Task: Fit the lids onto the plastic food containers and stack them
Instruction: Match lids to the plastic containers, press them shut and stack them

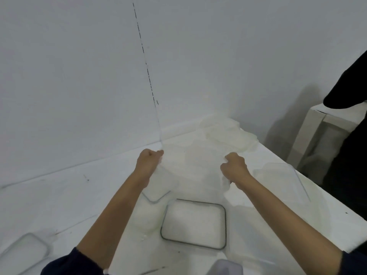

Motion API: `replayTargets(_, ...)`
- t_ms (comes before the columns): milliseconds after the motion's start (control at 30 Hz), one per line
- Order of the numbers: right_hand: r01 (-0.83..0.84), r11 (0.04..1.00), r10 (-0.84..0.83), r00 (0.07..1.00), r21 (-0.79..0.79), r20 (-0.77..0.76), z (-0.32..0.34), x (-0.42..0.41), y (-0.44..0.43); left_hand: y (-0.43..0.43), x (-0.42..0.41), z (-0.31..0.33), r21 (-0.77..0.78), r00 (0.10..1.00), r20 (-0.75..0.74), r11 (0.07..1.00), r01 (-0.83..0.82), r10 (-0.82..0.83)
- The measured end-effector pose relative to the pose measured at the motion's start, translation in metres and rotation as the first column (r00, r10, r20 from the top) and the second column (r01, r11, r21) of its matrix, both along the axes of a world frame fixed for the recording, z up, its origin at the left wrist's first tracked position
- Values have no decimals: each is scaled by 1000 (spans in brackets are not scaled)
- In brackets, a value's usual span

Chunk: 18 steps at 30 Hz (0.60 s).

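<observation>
Reaching forward over the white table (59, 205), both bare forearms stretch out. The left hand (150, 161) and right hand (235, 167) are curled into fists, gripping opposite edges of a clear, almost colourless rectangular plastic container (194, 165). It sits just beyond the flat, rounded-rectangle clear lid with a dark rim (193, 225). Farther beyond that lid lies a heap of cloudy plastic tubs (228, 133); left of it, a smaller grey-rimmed lid (23, 251).

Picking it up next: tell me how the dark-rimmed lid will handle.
The lid looks thin and translucent, so probably light and slightly flexible. Lying flat on the table, it likely won't roll, but its edge may be awkward to catch.
</observation>
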State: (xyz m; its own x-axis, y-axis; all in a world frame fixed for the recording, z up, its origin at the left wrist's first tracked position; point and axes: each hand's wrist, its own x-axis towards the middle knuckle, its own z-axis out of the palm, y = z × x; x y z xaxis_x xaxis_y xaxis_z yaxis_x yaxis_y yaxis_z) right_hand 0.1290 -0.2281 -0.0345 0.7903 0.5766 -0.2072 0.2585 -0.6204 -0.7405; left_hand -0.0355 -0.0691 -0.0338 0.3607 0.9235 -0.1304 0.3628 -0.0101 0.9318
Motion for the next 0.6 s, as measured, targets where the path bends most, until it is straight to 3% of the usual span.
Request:
replayTargets(100, -58, 985, 71, 995, 163, -71, 5, -25, -5, -22, -34, 5, -9, 987, 99, 992, -128, 128)
replayTargets(233, -91, 940, 112, 993, 329, -47, -1, -66, -12, -62, -86, 2, -106, 931, 277, 971, -216, 237)
replayTargets(333, -125, 888, 183, 979, 442, -92, -7, -101, -23, -90, -121, -11, -165, 880, 322, 936, -310, 349)
replayTargets(500, -208, 867, 341, 910, 452, -235, -34, -146, -41, -130, -166, -38, -238, 758, 372, 844, -481, 536)
replayTargets(600, -169, 878, 340, 878, 447, -337, -43, -169, -55, -152, -185, -48, -261, 725, 382, 820, -510, 573)
